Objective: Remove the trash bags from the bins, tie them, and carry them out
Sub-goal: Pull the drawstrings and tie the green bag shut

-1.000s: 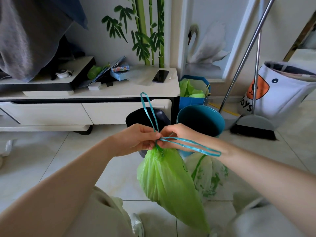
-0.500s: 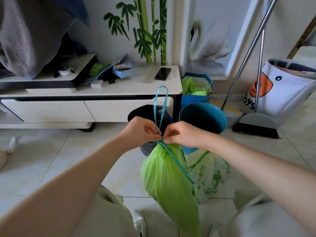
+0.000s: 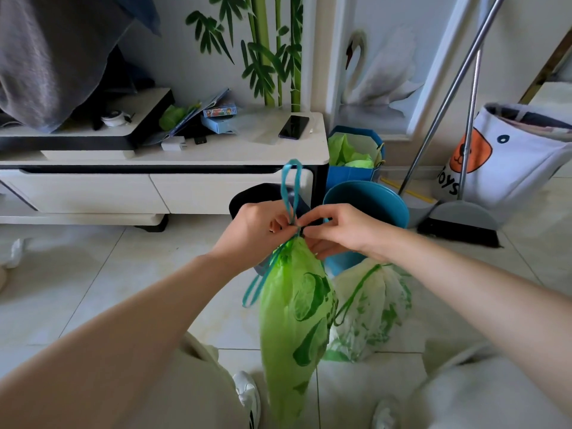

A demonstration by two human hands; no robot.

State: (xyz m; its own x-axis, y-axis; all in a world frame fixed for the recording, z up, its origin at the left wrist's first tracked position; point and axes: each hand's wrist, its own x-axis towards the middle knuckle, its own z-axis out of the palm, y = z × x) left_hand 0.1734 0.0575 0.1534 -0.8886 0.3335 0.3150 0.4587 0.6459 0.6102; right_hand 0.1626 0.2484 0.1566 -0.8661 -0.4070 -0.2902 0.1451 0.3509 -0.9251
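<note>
Left hand (image 3: 258, 232): pinches the teal drawstring (image 3: 291, 188) at the neck of the green trash bag (image 3: 294, 314).
Grip: both hands meet at the knot; one loop stands up, another hangs left of the bag.
Right hand (image 3: 335, 230): fingers curled, pinching the same knot.
Green trash bag: hangs closed, straight below the grip.
Dark bin (image 3: 263, 196): behind the hands, contents hidden.
Teal bin (image 3: 387, 202): just right of the grip, inside dark.
White tied bag (image 3: 374, 308): on the floor, lower right.
Blue box (image 3: 353, 173): beyond, holding green bags.

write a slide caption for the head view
Both hands pinch the teal drawstring atop a hanging green trash bag.
</note>
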